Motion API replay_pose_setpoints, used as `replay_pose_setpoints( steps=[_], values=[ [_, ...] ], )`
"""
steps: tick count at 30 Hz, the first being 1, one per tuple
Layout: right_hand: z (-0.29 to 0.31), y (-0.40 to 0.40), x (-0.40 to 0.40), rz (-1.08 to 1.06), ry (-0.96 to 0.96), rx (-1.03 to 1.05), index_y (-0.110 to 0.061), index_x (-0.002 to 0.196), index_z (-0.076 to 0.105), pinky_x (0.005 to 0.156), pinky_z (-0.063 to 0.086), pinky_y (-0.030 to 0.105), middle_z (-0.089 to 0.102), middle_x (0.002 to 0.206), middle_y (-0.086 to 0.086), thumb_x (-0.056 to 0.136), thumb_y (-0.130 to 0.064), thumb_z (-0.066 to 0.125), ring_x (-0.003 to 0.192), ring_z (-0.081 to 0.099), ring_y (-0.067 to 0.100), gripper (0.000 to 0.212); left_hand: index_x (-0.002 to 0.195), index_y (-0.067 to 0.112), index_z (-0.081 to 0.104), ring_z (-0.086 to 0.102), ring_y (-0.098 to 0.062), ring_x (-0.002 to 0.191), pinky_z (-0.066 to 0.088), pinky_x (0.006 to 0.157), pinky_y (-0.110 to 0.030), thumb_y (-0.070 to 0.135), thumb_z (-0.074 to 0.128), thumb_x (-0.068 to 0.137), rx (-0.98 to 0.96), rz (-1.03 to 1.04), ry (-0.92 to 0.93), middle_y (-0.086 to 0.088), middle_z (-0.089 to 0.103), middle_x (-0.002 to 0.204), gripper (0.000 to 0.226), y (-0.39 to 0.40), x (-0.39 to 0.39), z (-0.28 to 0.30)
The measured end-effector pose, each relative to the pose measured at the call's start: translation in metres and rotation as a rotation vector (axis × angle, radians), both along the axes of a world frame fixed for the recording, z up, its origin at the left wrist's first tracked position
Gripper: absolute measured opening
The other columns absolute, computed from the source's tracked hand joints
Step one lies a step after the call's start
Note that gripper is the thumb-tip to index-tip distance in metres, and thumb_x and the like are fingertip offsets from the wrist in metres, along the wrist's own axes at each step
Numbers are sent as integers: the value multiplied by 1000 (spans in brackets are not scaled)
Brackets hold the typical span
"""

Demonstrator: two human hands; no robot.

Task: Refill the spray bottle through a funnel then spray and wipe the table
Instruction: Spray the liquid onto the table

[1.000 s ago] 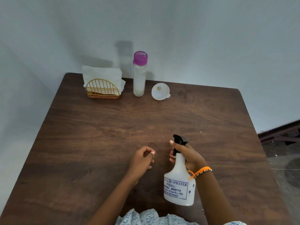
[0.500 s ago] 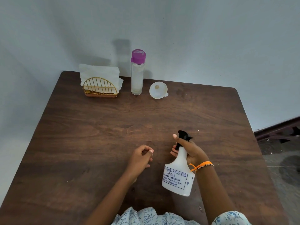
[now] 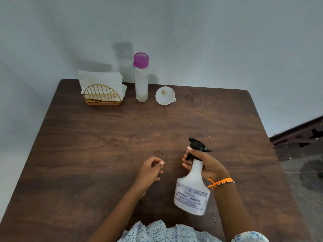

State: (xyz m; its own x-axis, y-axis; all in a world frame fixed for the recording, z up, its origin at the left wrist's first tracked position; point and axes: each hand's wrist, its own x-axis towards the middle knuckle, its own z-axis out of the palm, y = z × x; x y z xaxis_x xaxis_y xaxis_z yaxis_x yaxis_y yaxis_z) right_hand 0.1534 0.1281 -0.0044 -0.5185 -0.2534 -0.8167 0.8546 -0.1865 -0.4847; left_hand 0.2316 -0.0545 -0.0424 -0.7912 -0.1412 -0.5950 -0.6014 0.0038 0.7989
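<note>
Your right hand [image 3: 207, 165] grips the neck of the sprayer [image 3: 193, 187], fingers curled round it just below the black trigger head [image 3: 198, 145], and holds it tilted over the near right part of the counter [image 3: 104, 154]. The sprayer's body is blurred, so its label cannot be read, and you cannot tell whether its base touches the wood or hangs just above it. Your palm hides the back of the neck. An orange band [image 3: 221, 182] sits on that wrist.

Your left hand [image 3: 150, 170] is just left of the sprayer, apart from it, fingers loosely curled with nothing in them (whether it rests on the counter is hard to say).

Along the far edge, well apart from your hands, stand three things in a row: a napkin holder [image 3: 102, 96] of gold wire with white paper in it, a clear bottle [image 3: 141, 79] with a purple cap, upright, and just right of it a white funnel [image 3: 165, 95]. How full the bottle is cannot be made out.

The counter's near edge is covered by your patterned clothing [image 3: 157, 232], and both forearms are cut off at the bottom of the view.
</note>
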Motion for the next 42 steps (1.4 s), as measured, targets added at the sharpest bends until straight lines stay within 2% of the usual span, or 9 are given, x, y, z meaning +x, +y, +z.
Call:
replay_pose_setpoints(
  steps=[4, 8, 12, 20, 23, 27, 32, 38, 42],
  values=[
    [7, -5, 1, 246, 60, 120, -7, 90, 61, 59, 58, 30, 62, 74, 9, 82, -16, 65, 74, 63, 20, 13, 88, 27, 61, 63, -8, 82, 54, 65, -23, 26, 52, 91, -10, 5, -12, 5, 64, 91, 9, -2, 2, 0],
    [6, -8, 8, 243, 141, -27, -6, 97, 61, 70, 58, 38, 64, 81, 11, 70, -17, 71, 87, 63, 23, 32, 90, 25, 61, 62, -9, 84, 55, 69, -25, 26, 51, 92, -7, -10, -15, 3, 63, 93, 9, -4, 4, 2],
    [0, -6, 5, 82, -4, -53, -5, 78, 60, 68, 58, 41, 61, 73, 11, 77, -19, 66, 80, 63, 23, 15, 89, 24, 61, 63, -11, 83, 56, 72, -29, 24, 51, 92, -12, 12, -18, 3, 64, 91, 10, -4, 1, 3],
    [-14, -14, -6, -160, -105, 113, -4, 73, 52, 61, 57, 38, 48, 68, 9, 87, -22, 62, 65, 51, 18, 25, 89, 23, 60, 63, -11, 83, 56, 72, -28, 24, 52, 91, -5, -6, -13, 3, 64, 91, 9, 1, 0, 4],
    [-11, -20, -12, -152, -88, 197, -5, 71, 51, 46, 57, 31, 43, 63, 8, 84, -19, 65, 58, 45, 15, 24, 90, 23, 60, 62, -11, 84, 56, 72, -28, 24, 52, 91, -7, -7, -18, 2, 63, 92, 8, 1, -1, 6],
    [-4, -21, -16, -77, -79, 165, -2, 84, 55, 54, 58, 36, 52, 70, 10, 80, -18, 69, 66, 55, 20, 22, 89, 23, 61, 63, -11, 84, 56, 73, -29, 26, 52, 91, -2, 12, -23, 3, 64, 91, 9, -2, -4, 8],
    [17, -15, -31, -33, 229, 160, -10, 100, 60, 68, 59, 43, 59, 90, 8, 77, -13, 71, 90, 57, 23, 25, 90, 23, 61, 62, -10, 84, 56, 73, -27, 26, 51, 91, 13, -7, -7, 3, 64, 93, 11, -2, -10, 14],
    [54, -23, -67, 73, 754, 329, -5, 98, 67, 60, 46, 19, 61, 76, 3, 77, -14, 72, 68, 55, 11, 24, 91, 21, 61, 61, -8, 79, 52, 74, -27, 22, 48, 91, 20, -46, -6, 4, 63, 90, 13, 2, -29, 24],
    [69, -32, -110, -34, 939, 297, 1, 95, 64, 60, 42, 23, 52, 71, 8, 72, -3, 74, 65, 49, 15, 25, 88, 23, 62, 62, -8, 79, 51, 74, -28, 22, 49, 89, 1, -89, 33, 5, 64, 87, 13, 1, -50, 32]
  ],
)
